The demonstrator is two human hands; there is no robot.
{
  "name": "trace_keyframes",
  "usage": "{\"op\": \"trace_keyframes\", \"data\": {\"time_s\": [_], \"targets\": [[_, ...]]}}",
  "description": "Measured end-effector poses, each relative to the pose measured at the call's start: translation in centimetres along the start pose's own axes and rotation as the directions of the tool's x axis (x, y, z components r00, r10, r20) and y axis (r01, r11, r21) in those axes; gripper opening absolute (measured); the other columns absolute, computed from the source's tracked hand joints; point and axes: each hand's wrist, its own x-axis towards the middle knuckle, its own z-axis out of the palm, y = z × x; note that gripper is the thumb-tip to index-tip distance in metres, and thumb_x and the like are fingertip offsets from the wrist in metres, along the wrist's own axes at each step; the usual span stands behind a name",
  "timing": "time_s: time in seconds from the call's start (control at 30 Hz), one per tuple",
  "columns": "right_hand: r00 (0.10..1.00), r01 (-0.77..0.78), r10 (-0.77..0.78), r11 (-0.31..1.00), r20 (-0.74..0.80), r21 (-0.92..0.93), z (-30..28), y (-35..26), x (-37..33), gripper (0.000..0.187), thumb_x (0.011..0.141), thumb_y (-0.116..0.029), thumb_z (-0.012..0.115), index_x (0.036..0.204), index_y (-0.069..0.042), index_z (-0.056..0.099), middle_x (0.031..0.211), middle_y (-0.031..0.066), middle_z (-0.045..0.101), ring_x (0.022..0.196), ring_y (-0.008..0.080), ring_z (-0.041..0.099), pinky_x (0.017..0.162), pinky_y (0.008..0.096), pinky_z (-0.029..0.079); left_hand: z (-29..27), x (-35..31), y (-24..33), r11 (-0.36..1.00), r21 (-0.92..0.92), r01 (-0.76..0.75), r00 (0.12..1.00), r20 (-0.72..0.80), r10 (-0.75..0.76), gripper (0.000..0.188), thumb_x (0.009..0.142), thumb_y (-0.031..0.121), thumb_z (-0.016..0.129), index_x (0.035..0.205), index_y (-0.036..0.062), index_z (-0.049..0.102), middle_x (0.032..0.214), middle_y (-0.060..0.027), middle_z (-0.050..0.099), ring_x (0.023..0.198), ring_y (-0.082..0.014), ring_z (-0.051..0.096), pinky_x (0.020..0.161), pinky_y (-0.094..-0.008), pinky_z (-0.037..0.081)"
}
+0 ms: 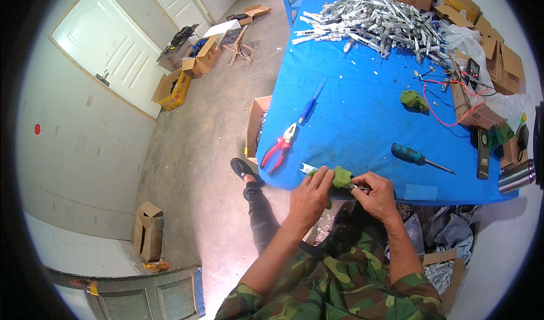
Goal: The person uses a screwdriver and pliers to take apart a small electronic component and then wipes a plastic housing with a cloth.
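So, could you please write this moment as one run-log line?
left hand: gripping green cloth | right hand: pinching small unclear item beside it | table: red-handled pliers, blue screwdriver, teal screwdriver

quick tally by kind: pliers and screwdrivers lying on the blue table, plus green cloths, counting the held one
Pliers: 1
Screwdrivers: 2 (blue screwdriver, teal-and-black screwdriver)
Green cloths: 2 (held cloth, loose cloth)
Total: 5
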Motion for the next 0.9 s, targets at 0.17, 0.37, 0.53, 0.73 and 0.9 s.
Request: {"op": "trace_keyframes", "data": {"time_s": [0.17, 0.37, 0.53, 0.73, 0.9], "targets": [[1.000, -0.023, 0.024, 0.999, -0.015, 0.032, 0.0, -0.8, 0.0, 0.019, 0.084, -0.006, 0.080, 0.103, -0.004, 0.077, 0.090, 0.0104, 0.074, 0.073, 0.0202, 0.074, 0.064, 0.0332, 0.056, -1.7, 0.7, -1.0, 0.998, 0.016, 0.064, 0.997, -0.036, -0.063, 0.037, 0.091, 0.004, 0.065, 0.127, 0.0082, 0.066, 0.128, -0.0095, 0.070, 0.106, -0.0313, 0.070, 0.079, -0.0425, 0.061], [0.984, 0.116, -0.118, 0.993, -0.136, -0.021, 0.6, 0.2, 0.0, 0.020, 0.081, -0.003, 0.077, 0.101, -0.004, 0.073, 0.089, 0.0119, 0.069, 0.074, 0.0268, 0.071, 0.067, 0.0361, 0.055, -0.4, 1.5, 2.0, 0.999, -0.014, -0.032, 0.998, -0.046, 0.031, 0.040, 0.088, 0.003, 0.065, 0.128, 0.0047, 0.064, 0.131, -0.0096, 0.067, 0.101, -0.0293, 0.070, 0.076, -0.0385, 0.061], [0.995, 0.054, -0.060, 0.996, -0.076, -0.075, 0.2, -0.1, -0.2, 0.018, 0.080, -0.006, 0.074, 0.095, -0.002, 0.067, 0.086, 0.0148, 0.065, 0.076, 0.0353, 0.068, 0.067, 0.0393, 0.054, 1.5, 0.1, 3.0, 0.992, -0.105, -0.072, 0.996, 0.050, 0.077, 0.054, 0.082, 0.005, 0.075, 0.134, 0.0010, 0.061, 0.137, -0.0163, 0.064, 0.108, -0.0365, 0.068, 0.086, -0.0440, 0.060], [0.992, 0.126, -0.128, 0.988, -0.020, -0.088, -0.3, 0.7, 0.2, 0.016, 0.084, -0.010, 0.073, 0.098, -0.003, 0.072, 0.092, 0.0144, 0.069, 0.081, 0.0368, 0.069, 0.070, 0.0423, 0.054, 1.3, 0.4, 2.4, 0.988, -0.149, -0.038, 0.998, 0.044, 0.045, 0.040, 0.086, 0.006, 0.077, 0.125, 0.0043, 0.067, 0.130, -0.0161, 0.069, 0.108, -0.0384, 0.070, 0.087, -0.0442, 0.060], [0.988, 0.146, -0.147, 0.989, -0.047, -0.018, 0.2, 0.8, 0.3, 0.013, 0.087, -0.012, 0.076, 0.097, -0.005, 0.078, 0.092, 0.0127, 0.073, 0.081, 0.0349, 0.071, 0.071, 0.0421, 0.055, 0.7, 0.9, 1.2, 0.986, -0.165, 0.031, 0.999, -0.029, -0.036, 0.027, 0.090, 0.002, 0.074, 0.117, 0.0061, 0.071, 0.122, -0.0139, 0.073, 0.099, -0.0373, 0.074, 0.082, -0.0423, 0.060]]}}
